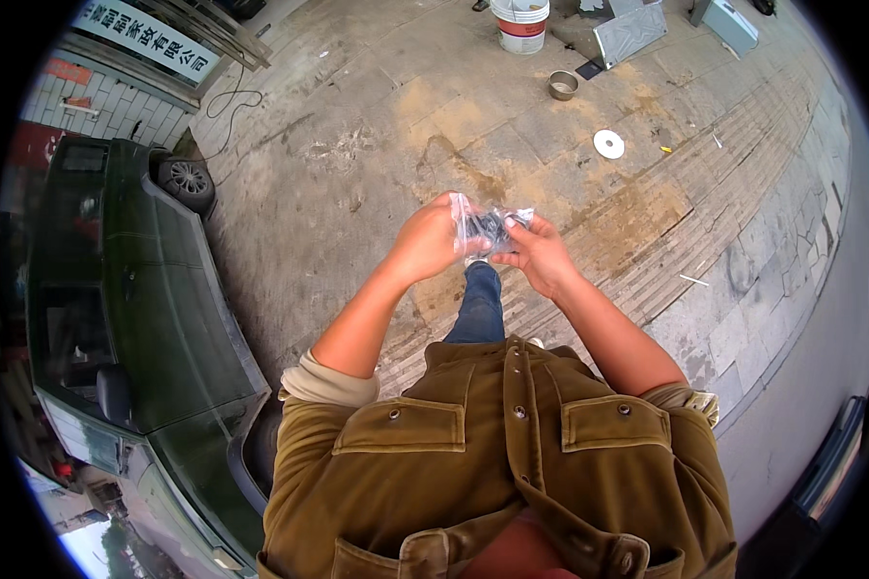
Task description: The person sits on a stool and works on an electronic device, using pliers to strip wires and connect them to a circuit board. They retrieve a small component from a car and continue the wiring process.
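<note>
Outdoor roadside spot, from where I stand: worn paving slabs (753, 294) underfoot, parked dark green car (169, 275) at left, lettered signboard (150, 41) beside a white-tiled wall (116, 121), grey roadway (792, 415) along the right.

You are holding a small, see-through plastic bag (475, 230) out in front of you. It is looking wrinkly and shiny, and it is stretching sideways from left to right. Some dark things (493, 228) are sitting inside it and showing through, but they are looking too small to name.
</note>
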Demonstrator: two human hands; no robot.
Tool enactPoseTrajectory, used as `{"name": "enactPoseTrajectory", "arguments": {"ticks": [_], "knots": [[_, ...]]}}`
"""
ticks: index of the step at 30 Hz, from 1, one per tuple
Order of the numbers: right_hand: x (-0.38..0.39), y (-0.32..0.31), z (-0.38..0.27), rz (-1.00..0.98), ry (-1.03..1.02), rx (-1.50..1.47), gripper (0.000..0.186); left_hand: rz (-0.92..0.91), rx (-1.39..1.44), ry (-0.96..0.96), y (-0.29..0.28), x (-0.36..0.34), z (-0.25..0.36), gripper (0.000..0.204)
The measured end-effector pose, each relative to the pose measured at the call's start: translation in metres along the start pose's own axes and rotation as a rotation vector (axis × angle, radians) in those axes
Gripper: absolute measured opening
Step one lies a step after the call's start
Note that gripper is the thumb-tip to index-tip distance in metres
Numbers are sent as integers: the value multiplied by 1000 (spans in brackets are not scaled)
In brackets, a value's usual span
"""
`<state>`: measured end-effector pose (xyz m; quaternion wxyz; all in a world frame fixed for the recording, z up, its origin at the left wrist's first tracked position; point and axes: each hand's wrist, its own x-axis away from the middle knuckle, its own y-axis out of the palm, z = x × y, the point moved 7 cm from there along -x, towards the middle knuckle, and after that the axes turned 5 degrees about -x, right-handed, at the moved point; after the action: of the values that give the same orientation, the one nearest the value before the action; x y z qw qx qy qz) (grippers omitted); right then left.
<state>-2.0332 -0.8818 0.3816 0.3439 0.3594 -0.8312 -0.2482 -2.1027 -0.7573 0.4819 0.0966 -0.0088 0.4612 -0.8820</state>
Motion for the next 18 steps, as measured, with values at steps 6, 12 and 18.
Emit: {"name": "enactPoseTrajectory", "arguments": {"ticks": [6,12,18], "knots": [[-153,25,-34,46,118,-239,27,175,758,-165,-49,-127,-125,31],[-292,80,-114,-46,66,-349,37,309,527,1,-113,-250,-191,41],[-410,107,-172,-83,50,-390,37,226,998,-260,-149,-353,-266,37]]}}
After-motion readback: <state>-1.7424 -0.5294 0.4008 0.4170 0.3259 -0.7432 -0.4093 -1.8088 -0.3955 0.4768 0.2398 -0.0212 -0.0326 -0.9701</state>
